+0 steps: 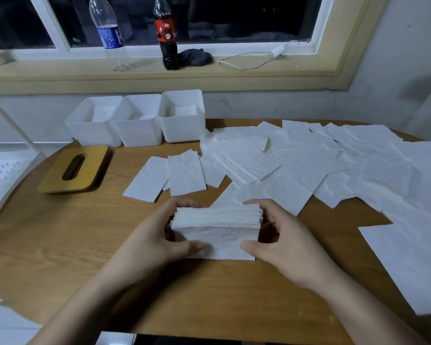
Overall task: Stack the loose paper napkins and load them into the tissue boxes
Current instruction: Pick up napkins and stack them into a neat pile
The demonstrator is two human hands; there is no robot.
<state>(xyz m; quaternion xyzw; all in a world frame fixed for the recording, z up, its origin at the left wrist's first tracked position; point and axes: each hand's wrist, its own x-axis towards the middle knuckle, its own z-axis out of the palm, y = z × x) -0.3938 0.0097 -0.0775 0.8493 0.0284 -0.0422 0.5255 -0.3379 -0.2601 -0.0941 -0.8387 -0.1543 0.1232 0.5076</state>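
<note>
Spanning the lower view, a round wooden bench, set close to a pale wall under a wide window sill. Covering the bench's right half and far side, loose paper napkins, white and flat, overlapping one another in a broad spread, with a few single ones lying toward the middle, just behind the hands. Lined up along the far left edge of the bench, three white open-topped tissue boxes, side by side and touching, white paper showing inside each. Lying flat just in front of the leftmost box, a wooden lid with a dark oval slot, off the boxes. Held at the near middle of the bench, a thick stack of napkins, squared up and tilted with its broad face toward the camera, lower near edge at the bench top; touching or just above, cannot tell. Clasping the stack's left end, the left hand, thumb pressed on the near face, fingers curled round the far side. Clasping the right end likewise, the right hand, thumb on the near face, fingers wrapped behind. Standing on the sill, a clear water bottle with a blue label and, apart to its right, a cola bottle with a red label. Lying against the cola bottle's right side, a dark cloth. Trailing along the sill farther right, a thin white cable.
</note>
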